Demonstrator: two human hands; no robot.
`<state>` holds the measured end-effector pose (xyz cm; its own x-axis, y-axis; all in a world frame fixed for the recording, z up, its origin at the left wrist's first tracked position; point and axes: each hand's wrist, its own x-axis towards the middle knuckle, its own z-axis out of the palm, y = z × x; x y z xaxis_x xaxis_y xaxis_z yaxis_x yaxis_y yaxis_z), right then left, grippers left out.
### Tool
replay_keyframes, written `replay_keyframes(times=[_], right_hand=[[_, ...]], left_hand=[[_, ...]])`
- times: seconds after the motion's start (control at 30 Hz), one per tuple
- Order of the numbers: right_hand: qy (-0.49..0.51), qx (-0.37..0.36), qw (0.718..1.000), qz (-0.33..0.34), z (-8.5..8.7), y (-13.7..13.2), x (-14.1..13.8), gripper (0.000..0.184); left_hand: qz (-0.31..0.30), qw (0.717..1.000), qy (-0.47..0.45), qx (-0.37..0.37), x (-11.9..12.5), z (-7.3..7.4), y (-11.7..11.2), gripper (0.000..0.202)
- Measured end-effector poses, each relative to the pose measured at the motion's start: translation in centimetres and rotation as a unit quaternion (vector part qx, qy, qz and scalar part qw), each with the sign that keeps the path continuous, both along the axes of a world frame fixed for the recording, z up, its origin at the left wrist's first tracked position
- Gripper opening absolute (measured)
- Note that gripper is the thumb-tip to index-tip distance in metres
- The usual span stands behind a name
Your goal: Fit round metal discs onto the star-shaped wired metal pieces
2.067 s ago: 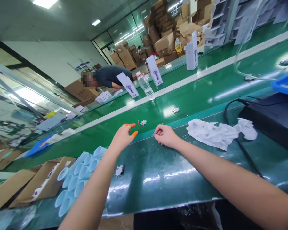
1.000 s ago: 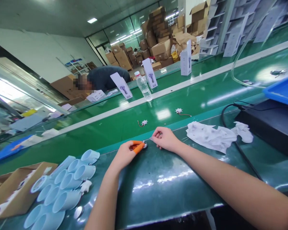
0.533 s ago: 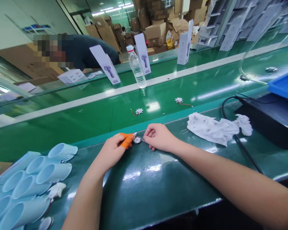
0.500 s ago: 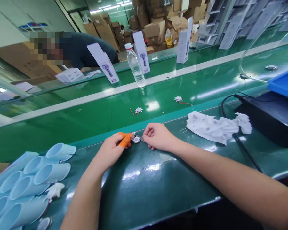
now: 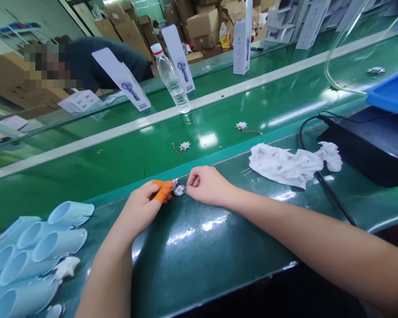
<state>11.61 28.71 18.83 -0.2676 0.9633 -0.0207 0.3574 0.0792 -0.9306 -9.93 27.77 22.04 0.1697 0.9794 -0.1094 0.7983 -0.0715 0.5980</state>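
Note:
My left hand [image 5: 141, 203] wears orange finger cots [image 5: 163, 191] and pinches a small round metal disc [image 5: 179, 190] at its fingertips, over the dark green bench [image 5: 199, 238]. My right hand [image 5: 207, 185] sits just right of the disc, fingers curled on a thin metal tool [image 5: 187, 190], mostly hidden by those fingers. Its tip nearly meets the disc. Two small spiked parts with red wires [image 5: 185, 145] [image 5: 241, 126] lie on the green conveyor belt [image 5: 119, 163] beyond my hands.
Light blue plastic cups [image 5: 36, 256] lie stacked at the lower left. Crumpled white paper [image 5: 285, 165], a black cable [image 5: 328, 194], a black box [image 5: 368, 150] and a blue tray [image 5: 391, 90] are on the right. A water bottle [image 5: 170, 79] and display cards stand beyond the belt, where a co-worker [image 5: 99, 59] leans.
My left hand has gone from open fingers to a pinch on the disc. My right hand has moved left toward it. The whole view has tilted and shifted as my head moved.

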Motion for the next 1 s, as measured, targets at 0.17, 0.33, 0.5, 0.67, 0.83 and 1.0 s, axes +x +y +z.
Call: replay_keyframes(times=[0.17, 0.33, 0.5, 0.67, 0.83, 1.0], right_hand=[[0.005, -0.012, 1.000, -0.004, 0.1, 0.0, -0.1, 0.008], [-0.004, -0.039, 0.999, -0.005, 0.4, -0.1, -0.1, 0.011], [-0.003, -0.022, 1.000, -0.012, 0.1, -0.1, -0.2, 0.005], [-0.008, -0.002, 1.000, -0.006, -0.5, 0.0, -0.2, 0.005], [-0.071, 0.070, 0.995, 0.008, 0.3, -0.4, 0.5, 0.005], [-0.322, 0.195, 0.925, -0.049, 3.4, -0.6, 1.8, 0.017]], left_hand=[[-0.027, 0.999, -0.011, 0.038, 0.5, 0.1, -0.3, 0.040], [-0.027, 0.999, -0.018, 0.043, 0.8, 0.0, -0.4, 0.040], [-0.037, 0.998, -0.023, 0.042, 0.9, 0.1, -0.5, 0.040], [-0.018, 0.999, -0.039, 0.029, 0.9, 0.1, -0.6, 0.038], [0.072, 0.985, -0.149, -0.051, 0.9, -0.1, 0.0, 0.048], [0.106, 0.916, -0.368, -0.117, 0.9, 1.0, 0.0, 0.048]])
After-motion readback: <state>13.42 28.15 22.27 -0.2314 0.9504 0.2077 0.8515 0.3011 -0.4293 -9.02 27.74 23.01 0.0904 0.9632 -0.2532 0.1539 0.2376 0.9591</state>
